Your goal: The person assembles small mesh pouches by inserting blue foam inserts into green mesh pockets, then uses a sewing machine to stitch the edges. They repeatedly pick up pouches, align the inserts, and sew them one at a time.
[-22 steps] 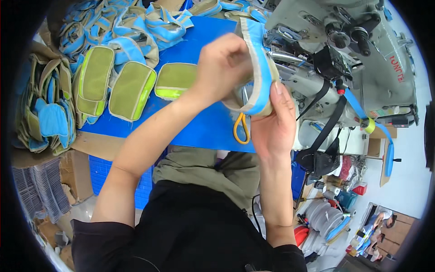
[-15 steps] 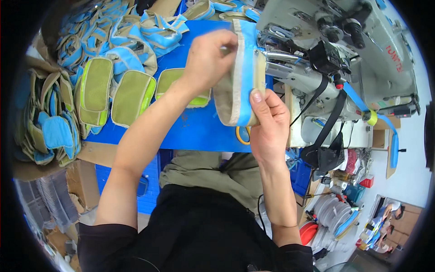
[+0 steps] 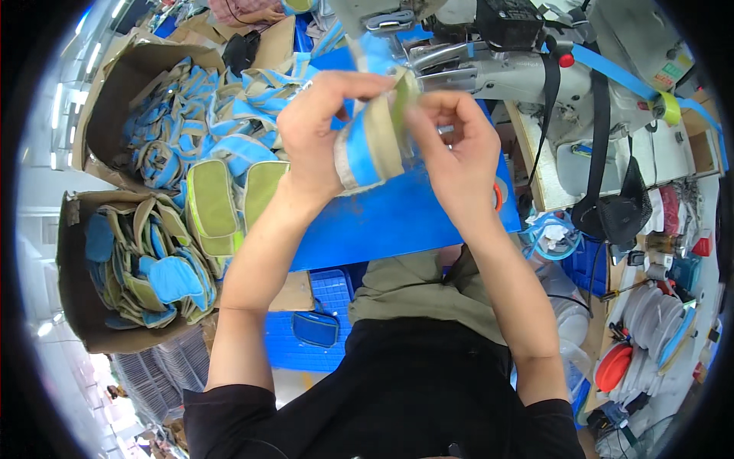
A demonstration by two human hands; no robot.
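Note:
Above the blue tabletop I hold up a looped fabric band [image 3: 356, 157] in beige with a blue stripe. My left hand [image 3: 312, 138] grips its left side, fingers closed over the top. My right hand [image 3: 463, 153] is closed at the band's right edge, thumb and forefinger by a green edge of cloth; motion blurs the fingertips. Left of my hands, two green mesh pouch panels [image 3: 212, 203] lie against a heap of blue and beige bands [image 3: 256, 99].
Two cardboard boxes stand on the left, one with bands, the nearer box [image 3: 73, 268] with pouch pieces. A sewing machine [image 3: 527, 88] stands at the right, with blue tape across it. An orange scissor handle [image 3: 498, 196] shows beside my right wrist.
The view has swung left, showing more of the boxes. The band, upright before in my right hand, is now tilted and gripped by my left, with my right hand at its other edge.

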